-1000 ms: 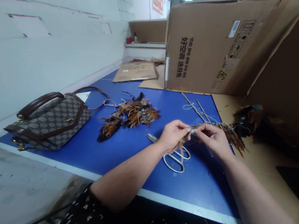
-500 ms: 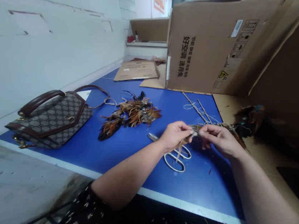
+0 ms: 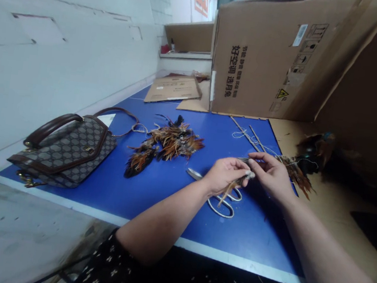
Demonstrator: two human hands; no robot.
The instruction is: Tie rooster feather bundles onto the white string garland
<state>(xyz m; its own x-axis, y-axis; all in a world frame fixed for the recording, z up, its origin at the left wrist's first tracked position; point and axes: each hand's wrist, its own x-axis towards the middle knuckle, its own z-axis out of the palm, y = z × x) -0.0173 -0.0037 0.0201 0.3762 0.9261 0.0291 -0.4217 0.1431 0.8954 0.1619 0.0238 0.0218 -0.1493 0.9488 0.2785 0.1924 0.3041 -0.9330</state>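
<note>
My left hand is closed on a small bunch of brown feathers, whose tips hang below the fingers and whose pale bound end shows at the fingertips. Right beside that pale end, my right hand pinches thumb and fingers together; what lies between them is too small to make out. A thin dark grey strip shows behind the fingertips. Under the left wrist lie scissors with pale handles, partly hidden by the hand and feathers.
A pile of brown and black feathers lies left of centre. Beyond my right hand are thin sticks with loose thread, and more feathers. A patterned handbag stands left. A large cardboard box rises behind the blue table.
My right hand has shifted slightly up and left, uncovering feathers behind it. My left hand has turned a little, and the bunch's pale end has moved right and down.
</note>
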